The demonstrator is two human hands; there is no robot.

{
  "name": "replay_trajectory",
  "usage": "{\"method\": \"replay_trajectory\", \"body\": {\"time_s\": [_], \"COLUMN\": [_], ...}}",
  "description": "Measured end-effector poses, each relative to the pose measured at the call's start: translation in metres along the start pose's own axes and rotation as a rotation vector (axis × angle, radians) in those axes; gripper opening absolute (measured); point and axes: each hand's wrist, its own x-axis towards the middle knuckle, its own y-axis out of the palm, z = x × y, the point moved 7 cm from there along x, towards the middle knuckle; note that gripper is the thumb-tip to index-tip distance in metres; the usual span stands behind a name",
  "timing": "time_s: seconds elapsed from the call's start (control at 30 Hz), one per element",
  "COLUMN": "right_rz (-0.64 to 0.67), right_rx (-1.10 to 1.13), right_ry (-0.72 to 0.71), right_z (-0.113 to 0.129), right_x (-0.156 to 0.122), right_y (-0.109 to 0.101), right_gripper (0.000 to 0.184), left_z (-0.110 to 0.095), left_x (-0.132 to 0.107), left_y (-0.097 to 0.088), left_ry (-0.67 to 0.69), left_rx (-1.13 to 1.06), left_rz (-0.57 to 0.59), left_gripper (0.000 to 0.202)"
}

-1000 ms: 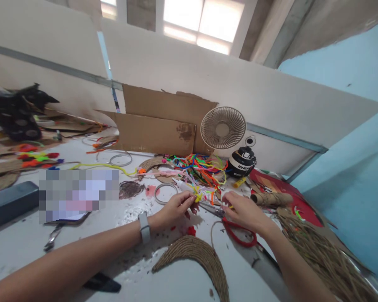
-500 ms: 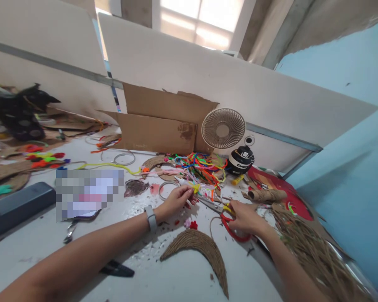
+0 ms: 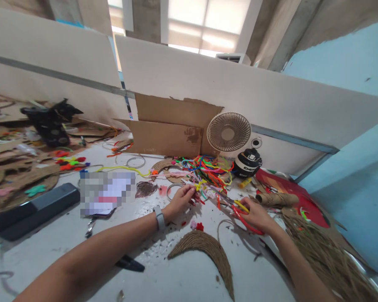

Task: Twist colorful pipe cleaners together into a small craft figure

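My left hand [image 3: 183, 199], with a grey watch on the wrist, has its thumb and fingertips pinched together beside a small yellow fuzzy pipe-cleaner piece [image 3: 200, 184], which it appears to hold. Just to the right, my right hand [image 3: 257, 214] is wrapped round the handles of scissors [image 3: 247, 221], one red and one yellow. Their blades point left toward the yellow piece, a little short of my left fingers. Below both hands lies a twine-covered crescent [image 3: 204, 242], with a red flower [image 3: 200, 227] and a pink one at its upper edge.
A pile of coloured pipe cleaners [image 3: 208, 167] lies behind my hands, before a cardboard box [image 3: 166, 136] and a fan [image 3: 229, 132]. Twine strands [image 3: 321, 251] and a cardboard tube [image 3: 277, 199] are at right. A phone [image 3: 108, 197] and a dark case [image 3: 34, 209] lie left.
The scissors in my right hand have drawn slightly right, away from my left fingers. My left hand keeps its pinch. The whole view has shifted a little.
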Motion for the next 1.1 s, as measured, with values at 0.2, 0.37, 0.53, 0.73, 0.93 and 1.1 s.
{"method": "replay_trajectory", "body": {"time_s": [0.2,0.37,0.53,0.73,0.93,1.1], "right_rz": [0.056,0.01,-0.078,-0.075,-0.112,-0.135], "right_rx": [0.094,0.054,-0.003,-0.014,-0.008,-0.044], "right_ry": [-0.021,-0.113,-0.162,-0.231,-0.286,-0.313], "right_z": [0.009,0.038,0.041,0.042,0.051,0.055], "right_x": [-0.005,-0.016,-0.017,-0.017,-0.021,-0.021], "right_y": [0.005,0.003,-0.004,0.001,0.002,0.004], "right_gripper": [0.042,0.054,0.058,0.059,0.06,0.057], "left_z": [-0.001,-0.005,-0.006,-0.005,-0.001,0.006], "left_x": [-0.001,-0.005,-0.007,-0.007,-0.01,-0.01], "left_y": [0.001,0.007,0.01,0.01,0.015,0.015], "left_ry": [0.011,0.043,0.061,0.061,0.086,0.075], "left_rx": [0.003,0.04,0.043,0.065,0.173,0.191], "left_rz": [0.024,0.088,0.119,0.112,0.171,0.175], "left_gripper": [0.034,0.032,0.03,0.031,0.035,0.035]}}
